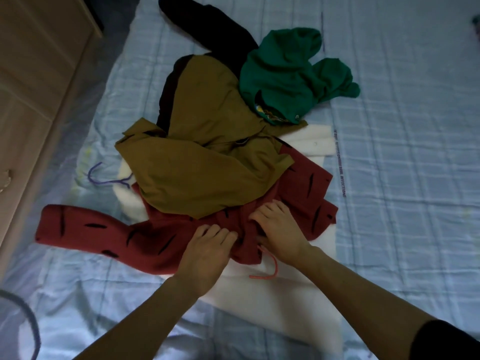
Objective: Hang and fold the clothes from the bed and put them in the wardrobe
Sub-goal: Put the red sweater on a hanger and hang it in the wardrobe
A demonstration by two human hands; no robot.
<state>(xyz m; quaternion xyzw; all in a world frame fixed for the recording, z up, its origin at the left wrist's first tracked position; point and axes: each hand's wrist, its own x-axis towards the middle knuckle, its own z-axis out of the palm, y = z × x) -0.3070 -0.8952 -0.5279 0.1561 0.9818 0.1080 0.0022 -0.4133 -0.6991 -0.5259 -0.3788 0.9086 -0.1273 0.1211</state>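
Observation:
A heap of clothes lies on the bed (pixel 405 105). Nearest me is a dark red garment (pixel 104 232) with black dashes, one sleeve stretched out to the left. My left hand (pixel 207 253) and my right hand (pixel 275 229) both grip bunched red cloth at its middle, fingers curled into the folds. A pink hanger hook (pixel 270 268) pokes out just below my right hand. An olive jacket (pixel 207 157) lies over the red garment's far part. Behind it sit a green hoodie (pixel 288 74) and a black garment (pixel 210 24). A white garment (pixel 280 305) lies underneath.
A purple hanger hook (pixel 97 178) sticks out from the left of the heap. A wooden wardrobe (pixel 33 81) with a metal handle stands along the bed's left side. A grey hoop-like object (pixel 28 320) shows at the bottom left corner.

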